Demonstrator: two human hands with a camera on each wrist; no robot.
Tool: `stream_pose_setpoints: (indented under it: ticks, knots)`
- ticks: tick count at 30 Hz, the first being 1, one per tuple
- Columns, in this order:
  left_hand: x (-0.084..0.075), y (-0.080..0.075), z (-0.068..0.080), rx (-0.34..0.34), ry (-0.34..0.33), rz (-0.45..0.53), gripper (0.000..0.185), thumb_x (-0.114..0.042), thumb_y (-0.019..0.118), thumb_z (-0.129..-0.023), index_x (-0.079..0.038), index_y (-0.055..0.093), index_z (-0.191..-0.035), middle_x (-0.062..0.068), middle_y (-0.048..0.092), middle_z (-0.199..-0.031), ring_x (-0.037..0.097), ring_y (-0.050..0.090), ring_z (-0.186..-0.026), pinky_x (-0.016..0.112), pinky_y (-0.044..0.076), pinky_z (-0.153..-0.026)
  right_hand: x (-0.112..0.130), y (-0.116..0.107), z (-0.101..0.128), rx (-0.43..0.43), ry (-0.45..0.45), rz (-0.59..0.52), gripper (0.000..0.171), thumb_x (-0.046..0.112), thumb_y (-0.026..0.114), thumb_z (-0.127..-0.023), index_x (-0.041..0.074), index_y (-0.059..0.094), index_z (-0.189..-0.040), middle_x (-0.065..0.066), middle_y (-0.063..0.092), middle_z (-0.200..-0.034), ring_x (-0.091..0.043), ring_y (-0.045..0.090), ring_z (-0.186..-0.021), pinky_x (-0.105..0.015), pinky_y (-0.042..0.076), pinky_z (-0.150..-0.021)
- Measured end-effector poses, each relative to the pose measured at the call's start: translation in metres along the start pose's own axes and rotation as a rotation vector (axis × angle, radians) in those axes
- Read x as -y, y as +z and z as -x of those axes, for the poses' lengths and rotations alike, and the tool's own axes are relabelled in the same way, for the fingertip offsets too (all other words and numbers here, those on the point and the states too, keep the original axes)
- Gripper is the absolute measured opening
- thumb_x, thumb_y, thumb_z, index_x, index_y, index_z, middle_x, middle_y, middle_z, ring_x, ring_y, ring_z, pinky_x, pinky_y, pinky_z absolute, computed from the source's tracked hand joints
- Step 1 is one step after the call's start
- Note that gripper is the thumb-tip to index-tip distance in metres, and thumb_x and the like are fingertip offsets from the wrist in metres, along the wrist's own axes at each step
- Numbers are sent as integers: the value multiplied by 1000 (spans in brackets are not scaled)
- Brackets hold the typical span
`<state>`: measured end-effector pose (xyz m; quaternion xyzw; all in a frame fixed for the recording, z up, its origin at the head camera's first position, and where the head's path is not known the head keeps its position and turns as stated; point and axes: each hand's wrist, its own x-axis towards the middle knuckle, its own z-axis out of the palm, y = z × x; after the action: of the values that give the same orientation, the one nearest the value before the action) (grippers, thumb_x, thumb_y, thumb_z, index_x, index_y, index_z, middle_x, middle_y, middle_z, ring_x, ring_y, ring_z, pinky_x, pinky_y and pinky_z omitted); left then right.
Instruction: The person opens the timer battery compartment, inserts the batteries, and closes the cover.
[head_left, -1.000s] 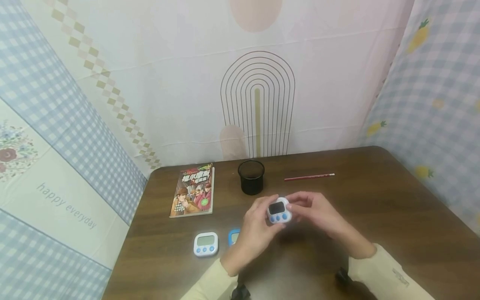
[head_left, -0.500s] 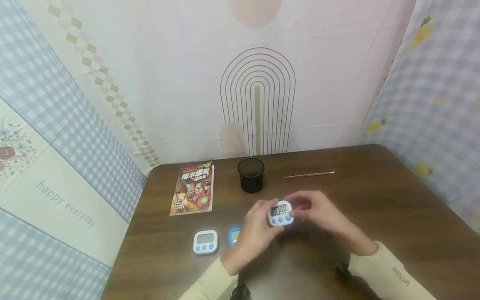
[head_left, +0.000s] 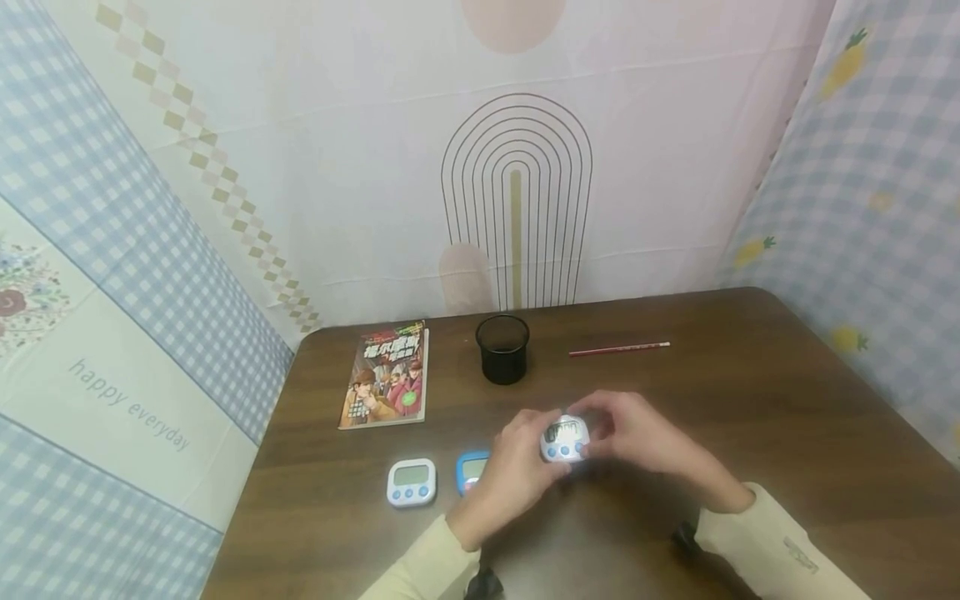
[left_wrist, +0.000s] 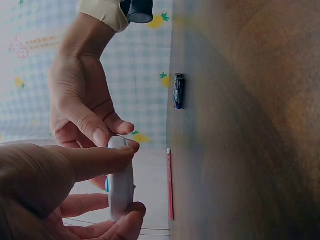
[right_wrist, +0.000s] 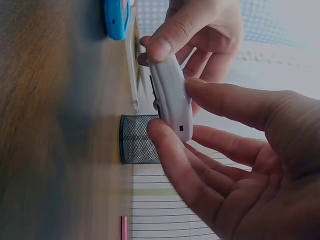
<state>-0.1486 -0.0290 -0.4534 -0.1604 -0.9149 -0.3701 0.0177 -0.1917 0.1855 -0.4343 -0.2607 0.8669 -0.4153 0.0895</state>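
A white digital timer [head_left: 565, 440] with blue buttons is held up over the table, its screen facing the head camera and showing digits. My left hand [head_left: 514, 458] grips its left side between thumb and fingers. On the other side my right hand [head_left: 633, 429] pinches its edge, the thumb close by the rightmost button. The right wrist view shows the timer [right_wrist: 172, 97] edge-on, with fingers of both hands around it. A second white timer [head_left: 412, 482] lies on the table to the left. Beside it lies a blue timer [head_left: 472, 469], partly hidden by my left hand.
A black mesh pen holder [head_left: 504, 350] stands behind the hands. A comic-style book [head_left: 385, 377] lies at the back left, a red pencil [head_left: 618, 349] at the back right. In the left wrist view, dark blue battery-like cylinders [left_wrist: 178, 91] lie on the table [left_wrist: 240, 150].
The held timer's screen was dark a second ago, then came to show digits. Both hands have moved down slightly with the timer.
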Motion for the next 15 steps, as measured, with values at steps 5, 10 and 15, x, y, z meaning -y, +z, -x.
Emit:
stream_pose_setpoints:
  ticks: [5, 10, 15]
  knots:
    - [-1, 2, 0, 35, -24, -13, 63, -12, 91, -83, -8, 66, -141, 12, 67, -130, 21, 67, -107, 28, 60, -87, 0, 1, -1, 25, 5, 41, 45, 0, 88, -79, 0, 73, -121, -3, 72, -97, -14, 63, -77, -26, 58, -66]
    - [2, 4, 0, 85, -18, -37, 63, -6, 91, -81, -5, 67, -139, 14, 68, -130, 20, 67, -106, 24, 59, -85, 0, 1, -1, 88, 30, 29, 44, -1, 86, -80, -3, 72, -121, -4, 70, -91, -15, 63, -76, -26, 57, -64]
    - [4, 6, 1, 118, -11, -79, 62, -7, 92, -79, -3, 69, -136, 14, 70, -126, 18, 67, -100, 24, 59, -83, 0, 3, -1, 150, 31, 18, 37, 0, 79, -85, -4, 71, -121, -6, 75, -98, -14, 67, -80, -25, 59, -67]
